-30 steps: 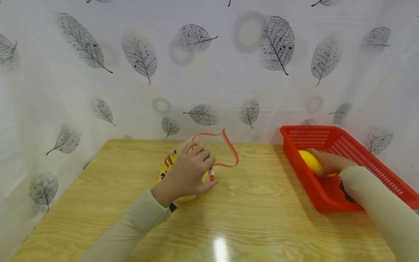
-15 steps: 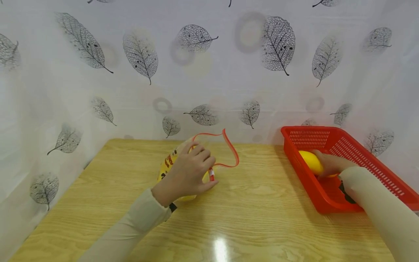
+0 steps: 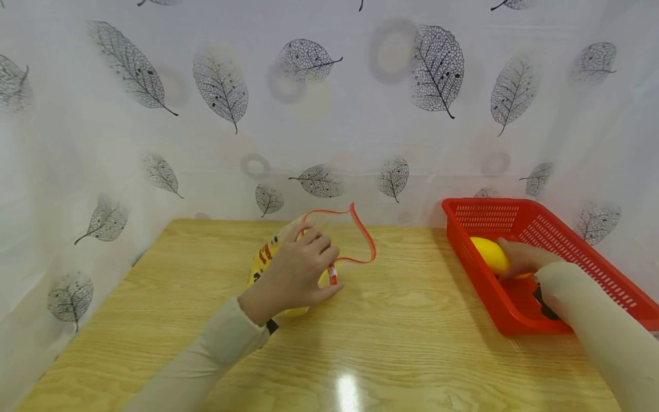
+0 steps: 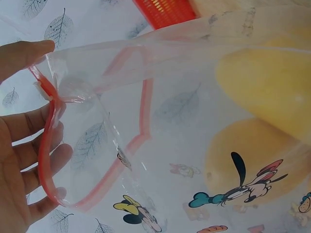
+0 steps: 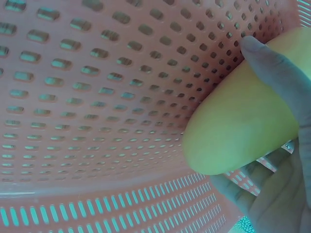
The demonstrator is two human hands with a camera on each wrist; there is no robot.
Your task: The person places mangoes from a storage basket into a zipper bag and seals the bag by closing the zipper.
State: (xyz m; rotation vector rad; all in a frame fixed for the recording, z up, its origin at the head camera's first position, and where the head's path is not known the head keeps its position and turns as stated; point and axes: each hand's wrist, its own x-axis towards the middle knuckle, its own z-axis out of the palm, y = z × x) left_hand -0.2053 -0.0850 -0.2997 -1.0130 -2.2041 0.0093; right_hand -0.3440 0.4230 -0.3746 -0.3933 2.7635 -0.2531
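Observation:
My left hand (image 3: 296,272) holds the mouth of a clear plastic zip bag (image 3: 264,256) with red edging and cartoon prints. In the left wrist view, the thumb and fingers lie along the red rim (image 4: 44,165), and the mouth gapes. Two yellow mangoes (image 4: 267,92) show through the bag's film. At the right, my right hand (image 3: 520,257) reaches into a red plastic basket (image 3: 476,283) and grips a yellow mango (image 5: 238,124), thumb on one side and fingers on the other. A bit of yellow also shows under that hand; whether it is the same mango I cannot tell.
The basket stands at the right end of the wooden table (image 3: 401,320), its slotted walls raised around the right hand. Behind the table hangs a white curtain (image 3: 350,126) printed with dark leaves.
The right hand has shifted very slightly on the mango in the basket. My left hand and the bag stay as they were.

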